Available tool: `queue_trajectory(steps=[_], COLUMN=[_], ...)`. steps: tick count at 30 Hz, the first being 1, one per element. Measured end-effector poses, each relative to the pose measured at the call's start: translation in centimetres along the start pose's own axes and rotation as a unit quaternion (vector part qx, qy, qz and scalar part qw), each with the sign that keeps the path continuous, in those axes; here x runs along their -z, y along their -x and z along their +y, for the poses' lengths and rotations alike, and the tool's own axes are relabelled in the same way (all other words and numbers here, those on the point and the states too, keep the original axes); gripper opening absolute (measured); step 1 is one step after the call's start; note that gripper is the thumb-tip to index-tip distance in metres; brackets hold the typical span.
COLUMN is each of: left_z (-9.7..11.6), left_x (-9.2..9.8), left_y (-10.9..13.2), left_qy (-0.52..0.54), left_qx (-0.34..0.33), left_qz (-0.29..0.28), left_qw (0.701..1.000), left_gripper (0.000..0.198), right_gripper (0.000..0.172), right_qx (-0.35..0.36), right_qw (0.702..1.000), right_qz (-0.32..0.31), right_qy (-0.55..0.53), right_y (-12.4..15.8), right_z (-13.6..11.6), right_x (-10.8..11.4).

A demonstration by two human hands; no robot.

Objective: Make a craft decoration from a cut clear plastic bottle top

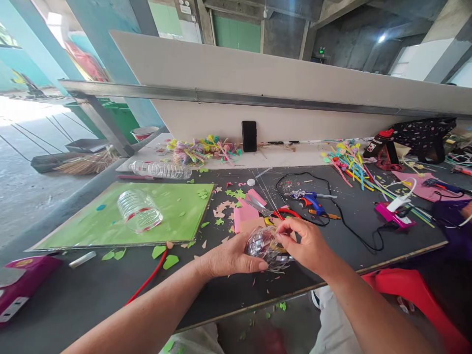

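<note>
A clear plastic piece cut into thin strips (262,245), seemingly part of a bottle, is held above the front of the dark table. My left hand (232,255) grips it from the left, thumb along the near side. At its upper right, my right hand (304,243) pinches with thumb and forefinger, apparently on one of the strips; the fingertips partly hide it. Just beyond lie scissors with red handles (285,213), pink paper (246,216) and scattered paper scraps. A blue glue gun (312,201) rests farther right.
On the left, a green sheet (81,216) carries a cut clear bottle part (139,210). Behind it lies a whole plastic bottle (160,169). A phone (249,136) leans on the white board. Colourful fuzzy stems (350,160) and a pink power strip (394,215) sit right, with a black cable (341,211).
</note>
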State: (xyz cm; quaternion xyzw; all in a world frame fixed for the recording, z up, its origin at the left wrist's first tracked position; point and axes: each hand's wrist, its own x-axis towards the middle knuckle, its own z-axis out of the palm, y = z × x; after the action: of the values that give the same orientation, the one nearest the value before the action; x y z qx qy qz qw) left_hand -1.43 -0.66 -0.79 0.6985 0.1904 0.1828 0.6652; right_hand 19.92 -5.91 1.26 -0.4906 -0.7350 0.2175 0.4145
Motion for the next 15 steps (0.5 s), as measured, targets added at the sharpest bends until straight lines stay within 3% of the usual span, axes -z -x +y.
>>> queue_trajectory(steps=[9,15], left_z=[-0.3,-0.3], left_x=[0.2,0.3], left_y=[-0.2,-0.1], left_qy=[0.004,0.009], left_qx=[-0.003,-0.002], left_qz=[0.007,-0.003], left_qw=[1.000,1.000], left_gripper=[0.066,0.061], right_gripper=[0.008,0.013], right_qx=[-0.080,-0.127], right_qw=[0.990,0.956], right_qz=[-0.029,-0.098], right_qy=[-0.112,-0.247], right_y=[-0.2,-0.3], right_z=[-0.6,-0.4], right_x=[0.1,1.1])
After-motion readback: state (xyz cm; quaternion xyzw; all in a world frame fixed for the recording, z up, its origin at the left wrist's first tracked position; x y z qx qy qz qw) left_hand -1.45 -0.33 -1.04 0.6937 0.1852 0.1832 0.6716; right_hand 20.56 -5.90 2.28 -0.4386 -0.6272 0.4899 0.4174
